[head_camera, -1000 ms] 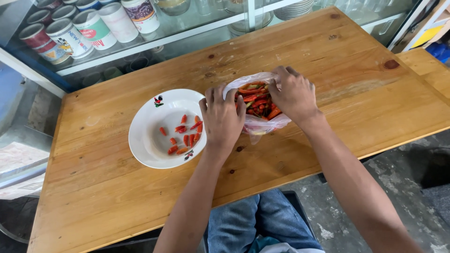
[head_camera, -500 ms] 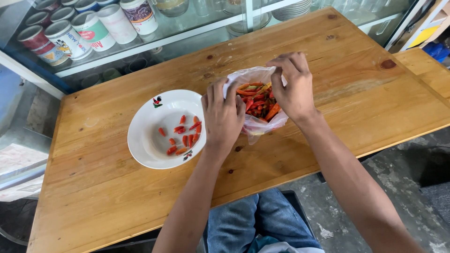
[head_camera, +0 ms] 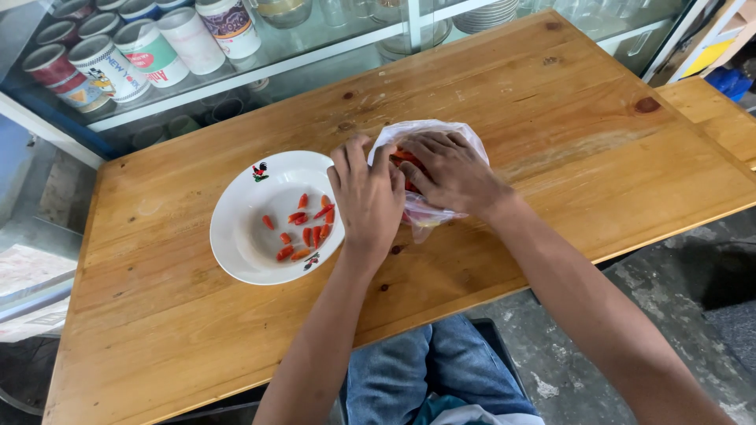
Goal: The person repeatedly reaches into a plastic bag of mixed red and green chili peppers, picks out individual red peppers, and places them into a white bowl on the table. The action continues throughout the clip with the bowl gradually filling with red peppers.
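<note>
Bowl (head_camera: 244,236) left of bag (head_camera: 429,134)

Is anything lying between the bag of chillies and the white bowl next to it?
Nothing separate does. The plastic bag sits right of the white bowl on the table; only the left hand, resting at the bag's edge, covers the gap.

Clear thin plastic bag (head_camera: 429,169) of red chillies lay mid-worktop, just right of the white bowl, crumpled, mouth gathered under both hands. Behind the worktop's far edge, top left, a glass shelf (head_camera: 315,47) carried a row of round cans (head_camera: 102,67) with wrap-around labels: one red, one white with multicoloured print, one green-and-white with a pink patch, one plain white, one white with a purple-brown patterned band (head_camera: 228,24). Yellow and blue packs (head_camera: 720,67) sat at the far right edge, too cropped to tell their shape.
</note>
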